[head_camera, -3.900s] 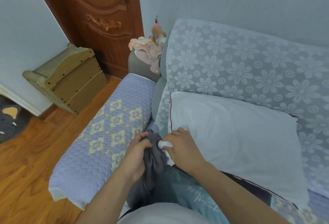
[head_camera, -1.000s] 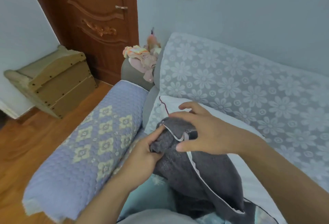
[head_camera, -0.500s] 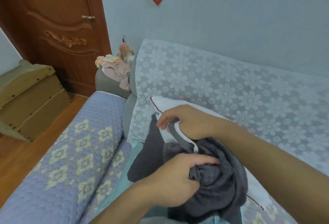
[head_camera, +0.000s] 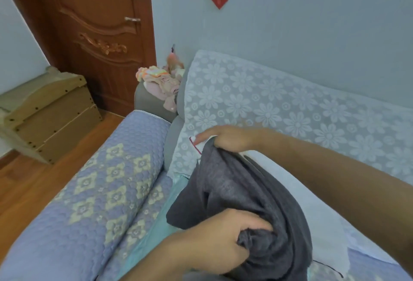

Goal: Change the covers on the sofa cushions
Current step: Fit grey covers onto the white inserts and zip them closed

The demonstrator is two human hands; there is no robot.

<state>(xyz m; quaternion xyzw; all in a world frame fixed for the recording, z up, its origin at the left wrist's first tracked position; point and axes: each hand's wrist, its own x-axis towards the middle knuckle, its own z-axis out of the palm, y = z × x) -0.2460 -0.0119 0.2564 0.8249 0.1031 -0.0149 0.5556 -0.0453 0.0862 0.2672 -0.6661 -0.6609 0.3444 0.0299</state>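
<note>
A white cushion (head_camera: 312, 193) with dark red piping lies on the sofa against the backrest. A dark grey cover (head_camera: 234, 189) is drawn over its near left corner and bunched low down. My right hand (head_camera: 225, 139) grips the cover's upper edge at the cushion's top left corner. My left hand (head_camera: 221, 240) holds a bunched fold of the grey cover near the bottom. Much of the cushion is hidden by the cover and my right forearm.
The sofa armrest (head_camera: 93, 195) with a purple quilted throw runs along the left. A white floral lace cloth (head_camera: 279, 106) covers the backrest. Pink clothes (head_camera: 161, 82) sit on the sofa's corner. A wooden cabinet (head_camera: 49, 113) and brown door (head_camera: 96, 35) stand left.
My right hand has pulled the cover's edge up and left onto the cushion's top corner. My left hand keeps its hold of the bunched fabric lower down. The view has shifted.
</note>
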